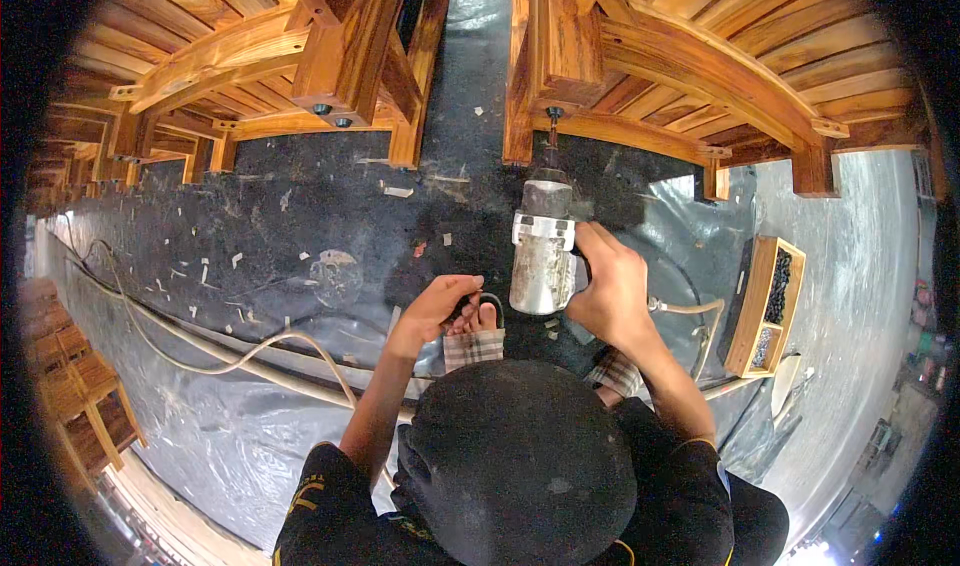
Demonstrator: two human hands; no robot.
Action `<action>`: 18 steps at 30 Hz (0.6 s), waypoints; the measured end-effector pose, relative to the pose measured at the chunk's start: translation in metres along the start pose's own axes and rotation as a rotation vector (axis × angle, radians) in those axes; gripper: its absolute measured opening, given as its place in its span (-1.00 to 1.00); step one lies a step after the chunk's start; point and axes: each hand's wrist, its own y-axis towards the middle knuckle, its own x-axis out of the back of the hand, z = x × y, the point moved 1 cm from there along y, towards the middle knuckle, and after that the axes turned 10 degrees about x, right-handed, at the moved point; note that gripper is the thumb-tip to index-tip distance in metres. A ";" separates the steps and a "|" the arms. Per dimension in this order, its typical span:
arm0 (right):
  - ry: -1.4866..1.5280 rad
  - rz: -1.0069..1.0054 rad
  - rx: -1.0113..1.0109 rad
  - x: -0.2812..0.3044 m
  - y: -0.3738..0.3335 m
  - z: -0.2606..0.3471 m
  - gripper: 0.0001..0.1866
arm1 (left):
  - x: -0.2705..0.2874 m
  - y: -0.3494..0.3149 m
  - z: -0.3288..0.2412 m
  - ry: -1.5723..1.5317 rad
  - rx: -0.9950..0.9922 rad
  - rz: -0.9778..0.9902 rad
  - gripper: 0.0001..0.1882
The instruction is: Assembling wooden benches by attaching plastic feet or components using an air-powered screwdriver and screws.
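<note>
My right hand (612, 284) is wrapped round a worn silver-and-black air screwdriver (543, 251). Its long bit points away from me, and the tip meets a black round foot (554, 113) on the end of a wooden furniture leg (567, 71). My left hand (440, 306) is closed near my foot, fingers curled inward; small dark bits seem to show between them, too blurred to name. On the neighbouring wooden piece at the left, a leg end (340, 81) carries two dark round fittings (331, 115).
At right stands a divided wooden box (768, 306) with small black parts and some paler ones. A pale hose (690, 308) runs near the tool; another hose (250, 361) snakes along the left. Scraps litter the dark floor sheet (300, 206). More slatted wooden furniture (95, 386) stands at left.
</note>
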 end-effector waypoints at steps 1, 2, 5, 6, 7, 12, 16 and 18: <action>0.001 -0.002 -0.001 0.001 0.002 -0.001 -0.52 | 0.000 0.001 -0.002 -0.028 0.009 0.014 -0.67; 0.007 -0.003 0.000 0.002 0.005 -0.001 -0.53 | 0.001 0.003 -0.006 -0.026 0.008 0.013 -0.67; 0.018 -0.002 -0.002 -0.001 0.012 0.003 -0.58 | 0.008 -0.004 -0.011 -0.105 0.010 0.037 -0.69; 0.026 -0.002 0.009 -0.002 0.016 0.010 -0.63 | 0.010 -0.013 -0.010 -0.139 0.031 0.053 -0.71; 0.042 -0.024 0.068 -0.007 0.018 0.013 -0.60 | 0.018 -0.023 -0.009 -0.181 0.035 0.038 -0.72; 0.225 -0.067 0.042 0.001 -0.008 0.023 -0.62 | -0.005 0.003 -0.007 -0.145 0.016 0.107 -0.65; 0.019 0.269 0.108 -0.042 -0.029 -0.016 -0.81 | -0.010 -0.022 -0.013 -0.317 -0.095 0.189 -0.70; 0.057 0.203 0.149 -0.109 -0.052 -0.077 -0.84 | -0.006 -0.020 -0.015 -0.404 -0.112 0.201 -0.73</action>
